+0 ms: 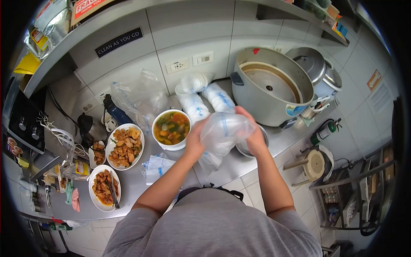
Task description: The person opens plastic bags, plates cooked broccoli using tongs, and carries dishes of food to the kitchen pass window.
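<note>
Between my two hands is a translucent plastic bag (224,128) with faint blue print, its lower end hanging loose over the counter. My left hand (195,140) grips its left side, and my right hand (256,138) is closed around the right side. What the bag holds, if anything, I cannot make out. Just behind it lie plastic-wrapped stacks of white round containers (192,105). A white bowl of vegetable soup (172,127) stands left of my left hand. Partly hidden behind my right hand is a round metal bowl (245,150).
White oval plates of fried pieces (125,145) and sauced pieces with tongs (102,188) sit on the left of the steel counter (141,201). Flat plastic packets (157,168) lie near the front edge. A large open pot (269,85) occupies the right, with a fire extinguisher (325,130) below.
</note>
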{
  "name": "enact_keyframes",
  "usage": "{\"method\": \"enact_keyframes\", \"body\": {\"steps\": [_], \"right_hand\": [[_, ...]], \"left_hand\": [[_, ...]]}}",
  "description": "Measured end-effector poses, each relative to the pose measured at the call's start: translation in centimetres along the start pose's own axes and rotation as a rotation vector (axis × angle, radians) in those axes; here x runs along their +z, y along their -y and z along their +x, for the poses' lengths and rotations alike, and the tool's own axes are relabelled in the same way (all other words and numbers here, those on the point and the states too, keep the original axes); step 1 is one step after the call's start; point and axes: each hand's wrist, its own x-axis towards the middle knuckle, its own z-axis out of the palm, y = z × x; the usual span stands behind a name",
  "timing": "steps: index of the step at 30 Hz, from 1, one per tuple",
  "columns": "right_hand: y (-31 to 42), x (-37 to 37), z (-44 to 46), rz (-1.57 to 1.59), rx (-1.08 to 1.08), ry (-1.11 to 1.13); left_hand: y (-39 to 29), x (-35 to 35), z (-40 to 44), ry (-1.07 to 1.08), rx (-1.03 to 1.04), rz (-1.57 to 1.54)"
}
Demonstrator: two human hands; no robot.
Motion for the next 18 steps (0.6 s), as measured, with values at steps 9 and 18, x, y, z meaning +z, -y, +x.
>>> {"method": "enact_keyframes", "body": {"steps": [9, 18], "right_hand": [[-3.2, -1.2, -0.9, -0.452, -0.091, -0.053], [-5.8, -2.1, -3.9, -0.770, -0.248, -0.152]], "left_hand": [[4.5, -0.5, -2.0, 0.036, -0.142, 0.075], [-0.4, -2.1, -3.6, 0.019, -0.072, 0.227]]}}
